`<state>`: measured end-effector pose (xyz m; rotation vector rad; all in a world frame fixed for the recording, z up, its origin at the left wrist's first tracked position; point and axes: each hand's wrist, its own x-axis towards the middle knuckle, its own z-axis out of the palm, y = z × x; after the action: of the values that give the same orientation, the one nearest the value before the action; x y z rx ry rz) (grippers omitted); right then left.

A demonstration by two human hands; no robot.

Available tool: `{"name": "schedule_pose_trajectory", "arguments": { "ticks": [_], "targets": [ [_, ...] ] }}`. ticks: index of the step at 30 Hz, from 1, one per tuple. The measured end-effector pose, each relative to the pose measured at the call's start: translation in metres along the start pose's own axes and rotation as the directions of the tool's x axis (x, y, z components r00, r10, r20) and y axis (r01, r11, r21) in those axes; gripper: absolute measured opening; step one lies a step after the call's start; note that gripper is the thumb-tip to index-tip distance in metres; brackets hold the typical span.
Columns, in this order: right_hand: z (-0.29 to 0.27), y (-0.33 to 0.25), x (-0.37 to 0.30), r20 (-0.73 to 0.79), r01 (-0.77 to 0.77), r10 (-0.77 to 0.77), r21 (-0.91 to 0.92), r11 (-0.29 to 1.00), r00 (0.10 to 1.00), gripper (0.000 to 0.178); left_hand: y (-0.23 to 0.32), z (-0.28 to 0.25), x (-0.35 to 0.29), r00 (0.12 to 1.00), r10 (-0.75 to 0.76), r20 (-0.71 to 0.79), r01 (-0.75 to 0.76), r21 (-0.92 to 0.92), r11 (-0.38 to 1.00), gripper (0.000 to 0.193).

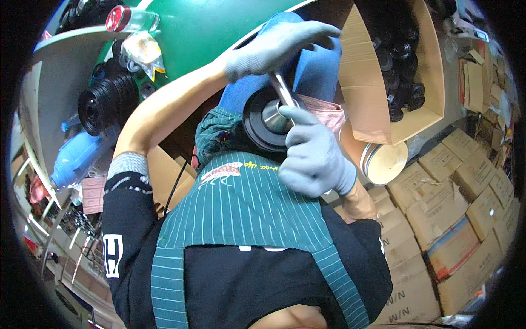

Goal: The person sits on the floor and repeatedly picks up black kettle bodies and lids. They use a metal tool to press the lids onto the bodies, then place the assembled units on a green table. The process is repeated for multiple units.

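Note:
Both my hands wear grey gloves. My right hand (316, 153) is closed around a shiny metal rod (281, 90), which stands up at a slant. Around the rod's lower end lies a black round disc (255, 127) with a shiny metal cone (274, 116) at its centre, resting over my lap. Over the rod's upper end is my left hand (278, 48), its fingers stretched out to the right; the palm hides the rod's tip, so I cannot see whether they touch. A striped green apron (241, 203) covers my front.
An open cardboard box (361, 82) of black round parts stands at the right. Stacked black discs (93, 112) and a blue bottle (76, 156) are at the left. The green table (192, 27) carries a red-lidded jar (131, 20). Cartons (438, 203) fill the lower right.

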<state>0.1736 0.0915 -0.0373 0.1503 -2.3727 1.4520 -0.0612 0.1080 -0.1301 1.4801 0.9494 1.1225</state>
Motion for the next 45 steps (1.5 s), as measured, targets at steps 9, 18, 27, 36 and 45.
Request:
{"name": "schedule_pose_trajectory", "arguments": {
  "ticks": [9, 18, 27, 36, 45],
  "targets": [
    [0.024, 0.003, 0.096, 0.441, -0.243, 0.227, -0.021, 0.970, 0.868, 0.043, -0.024, 0.081, 0.073, 0.953, 0.149, 0.264, -0.050, -0.349, 0.936, 0.052],
    [0.001, 0.055, 0.058, -0.299, 0.399, 0.388, 0.893, -0.208, 0.871, 0.102, 0.063, -0.056, -0.002, 0.924, -0.074, -0.375, 0.289, 0.559, 0.777, 0.041],
    [0.024, 0.084, 0.077, -0.227, 0.150, 0.718, 0.974, 0.171, 0.658, 0.118, 0.155, 0.094, -0.055, 0.891, -0.418, -0.180, 0.240, 0.966, 0.097, 0.026],
    [0.015, 0.091, 0.060, -0.399, 0.434, 0.598, 0.896, 0.093, 0.695, 0.087, 0.105, 0.110, -0.075, 0.858, -0.197, -0.474, 0.471, 0.880, -0.065, 0.044],
    [0.027, 0.159, 0.035, -0.139, 0.185, 0.710, 0.983, 0.012, 0.691, 0.039, 0.125, 0.102, -0.078, 0.851, -0.256, -0.458, 0.461, 0.886, -0.050, 0.050]
  ]
}}
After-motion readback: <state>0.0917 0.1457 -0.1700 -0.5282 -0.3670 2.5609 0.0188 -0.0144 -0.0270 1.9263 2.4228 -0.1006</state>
